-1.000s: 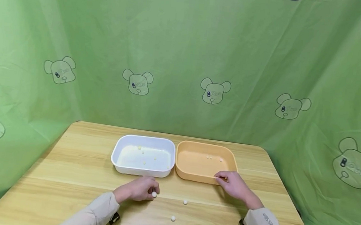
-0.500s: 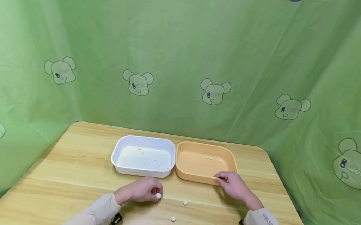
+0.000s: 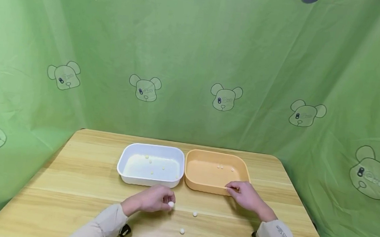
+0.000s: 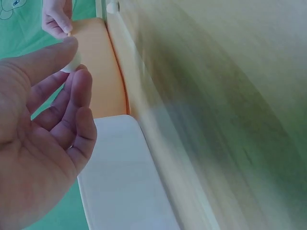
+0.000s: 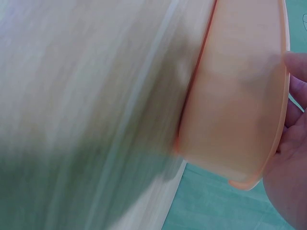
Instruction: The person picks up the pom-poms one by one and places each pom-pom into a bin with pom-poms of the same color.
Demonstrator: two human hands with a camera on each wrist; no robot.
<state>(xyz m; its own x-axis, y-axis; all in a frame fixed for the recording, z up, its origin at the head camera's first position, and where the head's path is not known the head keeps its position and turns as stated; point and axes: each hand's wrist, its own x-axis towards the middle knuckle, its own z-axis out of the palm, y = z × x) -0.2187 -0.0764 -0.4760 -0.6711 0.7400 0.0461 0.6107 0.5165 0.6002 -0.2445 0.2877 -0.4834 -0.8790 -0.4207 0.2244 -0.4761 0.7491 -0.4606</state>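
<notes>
My left hand (image 3: 153, 199) pinches a small white ball (image 3: 171, 204) between thumb and index finger, low over the table in front of the white tray (image 3: 148, 182). Its other fingers curl loosely below, as the left wrist view shows. My right hand (image 3: 246, 196) grips the front right rim of the orange tray (image 3: 204, 188), thumb on the near wall and fingers over the inner side. Two more white balls lie on the wood: one ball (image 3: 195, 214) right of the left hand, another ball (image 3: 182, 231) nearer the front.
Several small yellowish balls (image 3: 146, 156) lie scattered in the white tray. A few small white balls (image 3: 221, 167) sit in the orange tray, which stands directly beside it. Green curtain (image 3: 183, 121) surrounds the wooden table (image 3: 82, 173) at the back and sides.
My left hand has shifted slightly right with the white ball, which now sits a bit higher at the fingertips. The right hand has stayed on the orange tray's rim.
</notes>
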